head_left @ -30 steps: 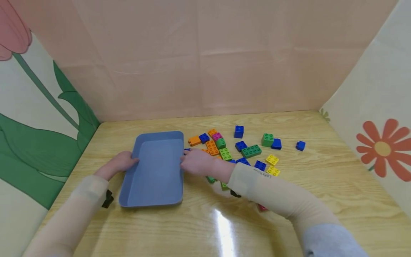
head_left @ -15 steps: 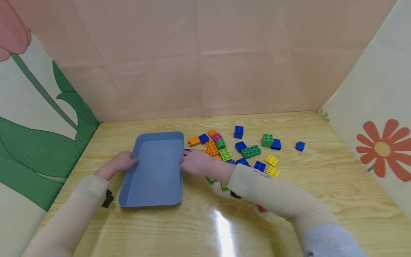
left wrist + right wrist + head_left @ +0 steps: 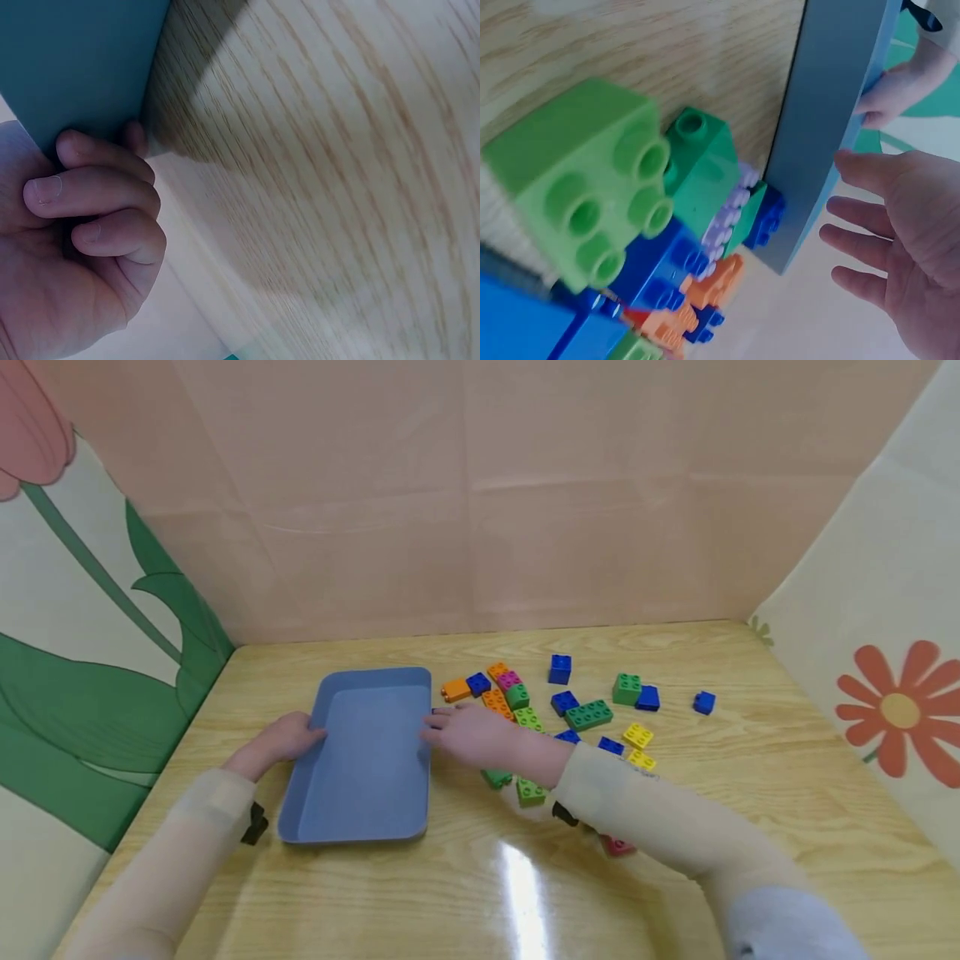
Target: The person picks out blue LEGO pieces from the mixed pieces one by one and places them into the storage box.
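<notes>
The blue-grey tray [image 3: 363, 768] lies on the left half of the wooden table. My left hand [image 3: 281, 740] grips its left rim, the thumb over the edge; in the left wrist view the curled fingers [image 3: 94, 191] lie against the outer wall. At the opposite rim is my right hand [image 3: 476, 735], fingers nearly straight and spread in the right wrist view, around nothing. Its fingertips are close to the tray wall [image 3: 817, 112]; whether they touch it I cannot tell. Below this hand are a light green toy brick [image 3: 577, 180] and a darker green brick [image 3: 705, 169].
Several toy bricks lie scattered right of the tray: a long green brick [image 3: 588, 715], a yellow brick [image 3: 637, 736], an orange brick [image 3: 455, 690]. Farther right is a small blue brick [image 3: 704, 702]. A red brick [image 3: 618, 845] lies partly under the right forearm. Pink sheeting [image 3: 465, 527] stands behind the table.
My right hand's fingers have straightened and eased slightly away from the tray's right rim, the forearm moving a little to the right. Left hand and tray stay practically still.
</notes>
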`<state>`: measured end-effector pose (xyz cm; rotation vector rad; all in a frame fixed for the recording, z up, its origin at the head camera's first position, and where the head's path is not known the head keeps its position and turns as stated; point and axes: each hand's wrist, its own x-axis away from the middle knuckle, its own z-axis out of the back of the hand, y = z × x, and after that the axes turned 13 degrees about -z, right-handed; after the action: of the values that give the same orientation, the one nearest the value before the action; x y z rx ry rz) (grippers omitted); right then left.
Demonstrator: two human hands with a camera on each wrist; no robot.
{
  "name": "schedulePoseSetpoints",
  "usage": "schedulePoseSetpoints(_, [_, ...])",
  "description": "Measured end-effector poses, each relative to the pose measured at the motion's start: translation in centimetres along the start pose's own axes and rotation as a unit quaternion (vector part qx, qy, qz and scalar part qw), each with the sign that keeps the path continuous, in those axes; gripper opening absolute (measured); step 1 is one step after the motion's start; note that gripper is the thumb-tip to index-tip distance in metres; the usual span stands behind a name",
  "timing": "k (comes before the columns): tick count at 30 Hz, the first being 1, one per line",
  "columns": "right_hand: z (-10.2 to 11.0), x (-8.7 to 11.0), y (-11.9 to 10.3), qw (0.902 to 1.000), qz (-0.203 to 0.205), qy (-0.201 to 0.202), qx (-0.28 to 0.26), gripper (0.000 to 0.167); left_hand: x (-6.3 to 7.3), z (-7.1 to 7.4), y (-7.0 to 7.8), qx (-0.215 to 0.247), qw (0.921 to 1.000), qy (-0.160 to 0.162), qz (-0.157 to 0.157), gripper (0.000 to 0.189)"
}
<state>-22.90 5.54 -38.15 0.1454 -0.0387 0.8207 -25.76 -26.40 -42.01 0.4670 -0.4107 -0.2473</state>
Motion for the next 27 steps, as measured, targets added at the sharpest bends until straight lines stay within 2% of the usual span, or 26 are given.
schedulePoseSetpoints(5, [0.5, 1.0, 1.5, 0.9993, -0.009, 0.027, -0.024, 0.042, 0.1, 0.1, 0.1, -0.001, 1.0, 0.003, -0.003, 0.029])
schedulePoseSetpoints(9, [0.7, 1.8, 3.6, 0.9974, -0.034, 0.041, -0.049, 0.049, 0.2, 0.1, 0.3, 0.003, 1.0, 0.002, 0.0, 0.029])
schedulePoseSetpoints(15, [1.1, 2.4, 8.6, 0.9907, -0.114, 0.042, -0.061, 0.054, 0.3, 0.4, 0.6, 0.008, 0.9999, 0.004, 0.007, 0.028])
schedulePoseSetpoints(18, [0.6, 2.6, 11.4, 0.9808, -0.167, 0.058, -0.082, 0.056, 0.3, 0.3, 0.9, 0.011, 0.9998, 0.006, 0.013, 0.028])
schedulePoseSetpoints(22, [-0.2, 3.1, 14.7, 0.9586, -0.24, 0.07, -0.137, 0.059, 0.1, 0.2, 0.8, 0.014, 0.9998, 0.004, 0.015, 0.03])
schedulePoseSetpoints(25, [-0.8, 3.5, 16.4, 0.9421, -0.285, 0.054, -0.168, 0.061, -0.1, 0.2, 0.8, 0.01, 0.9999, 0.004, 0.005, 0.03])
schedulePoseSetpoints(27, [-1.2, 3.6, 17.3, 0.9351, -0.304, 0.038, -0.178, 0.062, -0.2, 0.1, 0.7, 0.009, 0.9999, 0.005, 0.003, 0.03])
